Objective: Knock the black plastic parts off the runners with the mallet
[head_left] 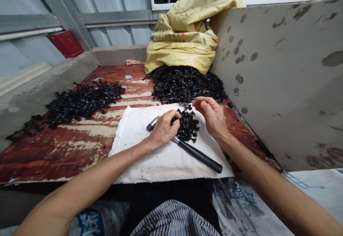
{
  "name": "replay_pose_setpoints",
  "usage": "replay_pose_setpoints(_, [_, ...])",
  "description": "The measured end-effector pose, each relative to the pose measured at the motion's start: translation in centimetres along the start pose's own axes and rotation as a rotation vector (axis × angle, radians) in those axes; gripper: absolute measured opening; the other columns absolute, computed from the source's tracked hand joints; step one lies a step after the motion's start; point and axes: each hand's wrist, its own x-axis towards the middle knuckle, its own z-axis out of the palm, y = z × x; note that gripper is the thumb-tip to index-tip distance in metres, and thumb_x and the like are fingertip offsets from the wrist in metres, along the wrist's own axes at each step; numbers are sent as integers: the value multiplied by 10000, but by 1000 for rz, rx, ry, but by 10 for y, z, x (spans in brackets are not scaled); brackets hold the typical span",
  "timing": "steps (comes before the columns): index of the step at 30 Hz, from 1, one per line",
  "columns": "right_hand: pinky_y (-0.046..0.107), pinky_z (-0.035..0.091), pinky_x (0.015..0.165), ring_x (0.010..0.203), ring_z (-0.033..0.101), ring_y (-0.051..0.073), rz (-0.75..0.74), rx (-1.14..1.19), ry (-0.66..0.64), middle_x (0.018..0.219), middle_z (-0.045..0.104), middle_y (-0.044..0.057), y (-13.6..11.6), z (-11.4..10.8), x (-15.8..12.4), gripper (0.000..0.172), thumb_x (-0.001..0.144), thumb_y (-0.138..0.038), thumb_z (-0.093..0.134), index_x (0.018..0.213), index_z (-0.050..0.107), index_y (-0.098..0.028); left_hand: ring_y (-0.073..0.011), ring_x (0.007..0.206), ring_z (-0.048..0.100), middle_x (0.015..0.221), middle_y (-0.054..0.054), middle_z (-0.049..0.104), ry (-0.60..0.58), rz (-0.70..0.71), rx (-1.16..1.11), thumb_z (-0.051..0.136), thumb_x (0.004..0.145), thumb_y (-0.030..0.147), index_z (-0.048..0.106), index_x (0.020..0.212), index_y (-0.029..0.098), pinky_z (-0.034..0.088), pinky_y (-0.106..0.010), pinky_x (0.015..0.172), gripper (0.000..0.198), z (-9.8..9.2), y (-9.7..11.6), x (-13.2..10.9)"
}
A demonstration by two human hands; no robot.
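My left hand (163, 129) lies curled over the steel neck of a small hammer (199, 154), whose black rubber grip runs out to the lower right across a white cloth (150, 155). The hammer's head pokes out beyond my thumb side. My fingertips touch a small heap of black plastic pieces (187, 126) on the cloth. My right hand (210, 116) hangs just above that heap, with fingers curled and thumb close to them. Anything between those fingers is hidden.
A large heap of black pieces (184, 85) spills from a yellow woven sack (184, 38), and another heap (80, 102) lies on the left. Both rest on a peeling red-painted board (50, 154). A stained concrete wall (278, 79) rises on the right.
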Motion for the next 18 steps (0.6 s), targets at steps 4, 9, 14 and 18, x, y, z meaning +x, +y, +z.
replay_pose_setpoints(4, [394, 532, 821, 897, 647, 186, -4, -305, 55, 1032, 687, 57, 14, -50, 11, 229, 949, -364, 527, 1023, 654, -188, -185, 841, 611, 879, -36, 650, 16, 103, 144, 461, 777, 91, 587, 832, 237, 494, -344, 813, 201, -7, -7, -5])
replay_pose_setpoints(9, [448, 538, 863, 1031, 629, 227, 27, -679, -36, 1231, 619, 93, 33, -92, 14, 321, 929, -344, 606, 1205, 608, -180, -194, 937, 608, 948, -67, 614, 85, 279, 233, 409, 806, 34, 595, 913, 245, 509, -366, 864, 301, -6, -20, -12])
replay_pose_setpoints(14, [429, 541, 865, 1038, 627, 219, 28, -840, -184, 1257, 610, 93, 40, -88, 12, 301, 940, -338, 591, 1211, 611, -208, -225, 1007, 587, 1027, -100, 617, 159, 381, 273, 444, 870, 84, 611, 978, 244, 511, -403, 900, 255, -8, -22, -20])
replay_pose_setpoints(18, [439, 544, 859, 1027, 632, 222, -2, -849, -222, 1242, 616, 95, 34, -79, 17, 321, 938, -342, 594, 1220, 603, -191, -248, 1018, 564, 1025, -110, 625, 213, 409, 316, 460, 871, 90, 625, 986, 239, 500, -429, 913, 250, -14, -22, -23])
